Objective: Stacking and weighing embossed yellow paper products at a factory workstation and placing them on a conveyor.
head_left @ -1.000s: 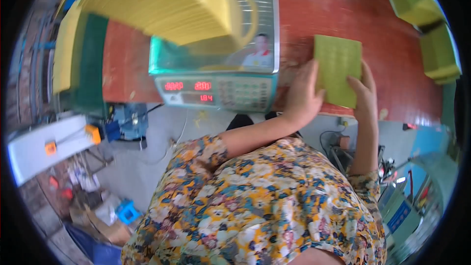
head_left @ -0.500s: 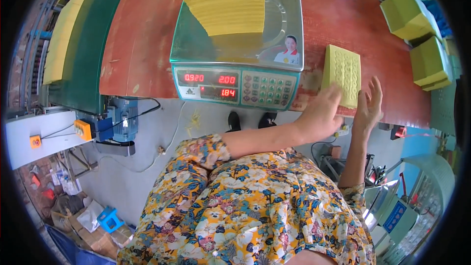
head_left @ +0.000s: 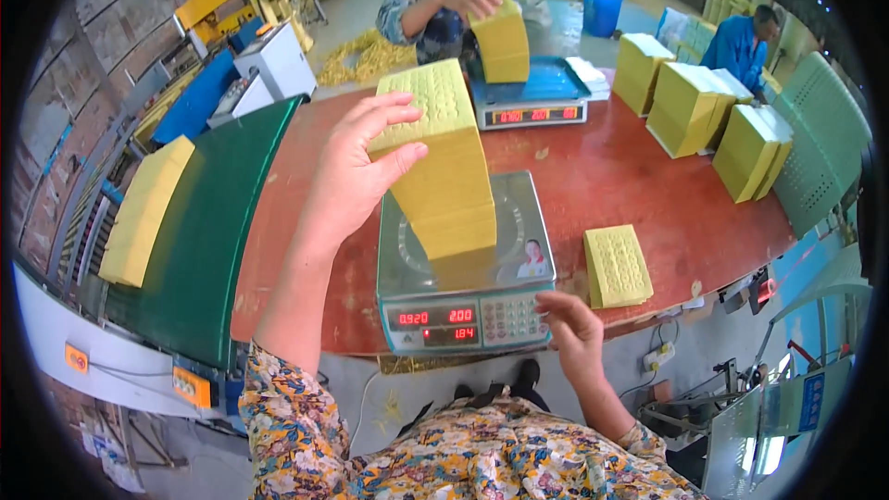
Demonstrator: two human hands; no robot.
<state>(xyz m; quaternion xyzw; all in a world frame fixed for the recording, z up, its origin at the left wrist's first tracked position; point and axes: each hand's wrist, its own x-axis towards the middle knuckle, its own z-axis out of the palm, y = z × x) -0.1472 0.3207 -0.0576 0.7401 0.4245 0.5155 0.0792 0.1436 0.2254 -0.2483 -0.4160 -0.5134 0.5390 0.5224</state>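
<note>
Tall yellow stack: the stack of sheets stands on the plate of the near scale; it leans and bends a little, which is perhaps the reason why a hand stays at its top.
Left hand: this hand is spread at the upper left corner of the stack, fingers over the top, thumb apart at the near edge; it seems to steady, not to clutch. How strongly it presses, I cannot tell.
Right hand: this one is half curled, with fingers apart and nothing in it, beside the keypad; whether a fingertip touches the keys is not clear.
Small yellow pile: a low pile with embossed top lies on the red bench, right of the scale, probably so it is within easy reach.
Scale display: the lit panel faces the wearer, I suppose for easy reading.
Across the bench: a co-worker's hand rests on another stack upon the far scale; the co-worker's head is cut off by the upper edge.
Hidden: the stack's far side and the left palm; the embossed pattern is too small to read.
</note>
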